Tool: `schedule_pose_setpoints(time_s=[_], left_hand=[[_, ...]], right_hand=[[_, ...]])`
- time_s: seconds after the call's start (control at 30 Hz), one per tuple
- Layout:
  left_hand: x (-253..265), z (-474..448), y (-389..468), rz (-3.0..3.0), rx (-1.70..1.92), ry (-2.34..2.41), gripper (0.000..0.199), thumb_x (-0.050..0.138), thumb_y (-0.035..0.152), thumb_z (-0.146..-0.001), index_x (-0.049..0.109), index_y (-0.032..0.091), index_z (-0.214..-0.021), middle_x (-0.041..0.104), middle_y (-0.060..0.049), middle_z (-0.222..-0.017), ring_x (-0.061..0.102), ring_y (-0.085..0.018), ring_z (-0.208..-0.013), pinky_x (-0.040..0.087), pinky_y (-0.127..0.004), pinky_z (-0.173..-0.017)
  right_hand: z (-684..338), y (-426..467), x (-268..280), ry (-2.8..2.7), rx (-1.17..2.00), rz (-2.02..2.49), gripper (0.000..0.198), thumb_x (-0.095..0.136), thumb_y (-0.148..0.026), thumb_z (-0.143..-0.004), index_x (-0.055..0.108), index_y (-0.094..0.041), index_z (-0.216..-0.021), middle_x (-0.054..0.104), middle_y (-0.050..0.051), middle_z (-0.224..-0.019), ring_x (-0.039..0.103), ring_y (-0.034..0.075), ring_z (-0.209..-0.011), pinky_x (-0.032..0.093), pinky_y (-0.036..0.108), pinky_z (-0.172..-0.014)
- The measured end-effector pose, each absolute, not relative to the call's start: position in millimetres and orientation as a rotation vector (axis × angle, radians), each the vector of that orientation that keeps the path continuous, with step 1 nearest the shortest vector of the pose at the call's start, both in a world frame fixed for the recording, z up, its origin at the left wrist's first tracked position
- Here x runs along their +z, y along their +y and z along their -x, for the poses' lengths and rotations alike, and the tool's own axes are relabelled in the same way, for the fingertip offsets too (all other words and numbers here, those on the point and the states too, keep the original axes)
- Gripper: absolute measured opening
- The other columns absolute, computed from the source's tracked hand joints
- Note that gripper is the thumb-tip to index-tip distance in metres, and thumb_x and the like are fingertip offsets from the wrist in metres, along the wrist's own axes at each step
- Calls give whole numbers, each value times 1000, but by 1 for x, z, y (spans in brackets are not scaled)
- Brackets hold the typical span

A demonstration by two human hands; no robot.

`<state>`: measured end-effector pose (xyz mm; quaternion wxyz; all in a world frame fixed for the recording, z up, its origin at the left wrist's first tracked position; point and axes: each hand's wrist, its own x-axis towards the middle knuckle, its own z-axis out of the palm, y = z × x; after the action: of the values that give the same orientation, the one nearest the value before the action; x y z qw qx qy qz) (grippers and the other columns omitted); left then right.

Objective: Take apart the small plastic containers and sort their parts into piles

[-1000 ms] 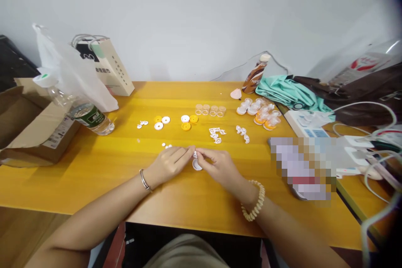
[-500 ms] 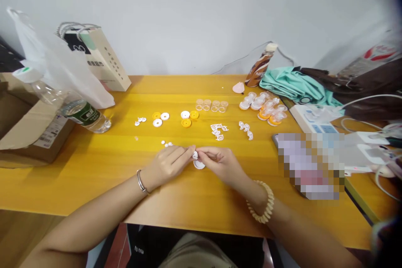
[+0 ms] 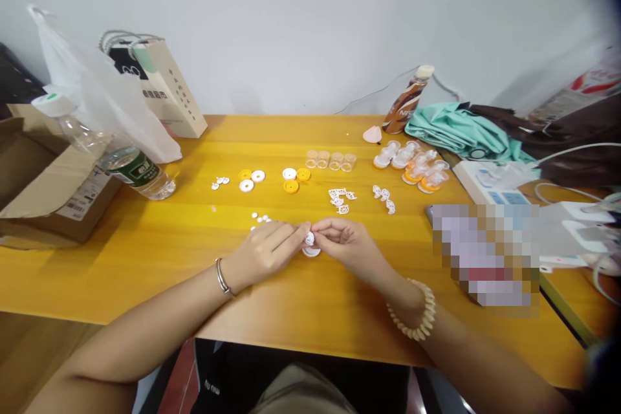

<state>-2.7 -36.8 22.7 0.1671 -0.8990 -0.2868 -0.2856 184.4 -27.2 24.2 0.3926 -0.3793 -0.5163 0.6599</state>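
Pinching a small white openwork piece [image 3: 309,239] above the counter [image 3: 272,317]

The left hand [image 3: 272,247] and the right hand [image 3: 345,246] meet with fingertips closed on the piece from either side. A white round part [image 3: 311,252] shows just below it. Beyond the hands lie more white lattice parts [image 3: 343,209], and farther back stands a row of clear cups [image 3: 323,160].

Small white openwork piece [image 3: 309,239] between both hands [image 3: 272,247].
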Motion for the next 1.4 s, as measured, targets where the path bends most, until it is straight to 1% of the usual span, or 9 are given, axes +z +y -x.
schedule_pose_setpoints(time_s=[0.13,0.33,0.57,0.73,0.87,1.0,1.1,1.27,1.4], left_hand=[[24,3,-38,2561,-837,-832,31,50,16,-84,48,10,-114,59,-3,-70,53,-11,-60,45,-24,-57],[28,5,-41,2596,-907,-806,31,53,17,-83,49,10,-113,64,-8,-86,59,-14,-78,50,-27,-69],[31,8,-47,2620,-927,-811,31,51,15,-84,48,11,-115,64,-7,-84,60,-14,-74,51,-26,-65],[29,7,-49,2660,-883,-809,35,50,11,-84,45,10,-118,64,-9,-89,61,-15,-80,53,-27,-69],[20,5,-44,2657,-978,-753,40,51,8,-82,42,9,-122,64,-11,-97,61,-16,-87,54,-28,-74],[13,2,-37,2662,-995,-756,41,51,9,-83,42,11,-123,65,-10,-95,62,-16,-85,54,-28,-72],[11,-2,-35,2663,-1041,-788,39,51,10,-82,45,13,-121,66,-9,-92,62,-15,-81,54,-27,-71],[13,-7,-32,2808,-1297,-987,30,53,15,-82,54,15,-112,66,-8,-94,62,-13,-82,53,-26,-74],[15,-10,-27,2985,-1579,-1348,23,54,22,-82,60,17,-104,67,-6,-94,64,-14,-80,53,-27,-76]], right_hand=[[-184,-29,25,-1353,1648,973,19,67,-32,-65,60,-16,-74,70,1,-73,64,11,-63,51,25,-63],[-187,-32,27,-1452,1613,911,17,62,-32,-72,63,-16,-78,69,1,-73,63,10,-64,51,24,-65],[-186,-39,33,-1539,1541,865,17,60,-32,-75,66,-17,-80,70,2,-76,64,13,-70,53,27,-70],[-185,-44,33,-1686,1304,960,14,56,-26,-77,67,-19,-82,70,2,-79,65,14,-69,54,25,-66],[-185,-45,34,-1800,1037,1007,14,53,-20,-76,67,-19,-79,70,0,-72,65,14,-66,54,23,-64],[-186,-43,29,-1858,907,1062,16,51,-22,-77,67,-20,-77,67,-1,-66,64,14,-63,52,23,-61],[-187,-40,23,-1818,922,1101,19,50,-28,-79,66,-18,-74,67,0,-66,62,14,-62,51,24,-59],[-189,-31,21,-1656,1217,1031,21,52,-35,-79,63,-16,-76,66,2,-68,62,13,-62,50,24,-58],[-190,-27,22,-1627,1205,1017,19,53,-33,-80,56,-17,-88,64,1,-69,61,12,-62,50,24,-59]])
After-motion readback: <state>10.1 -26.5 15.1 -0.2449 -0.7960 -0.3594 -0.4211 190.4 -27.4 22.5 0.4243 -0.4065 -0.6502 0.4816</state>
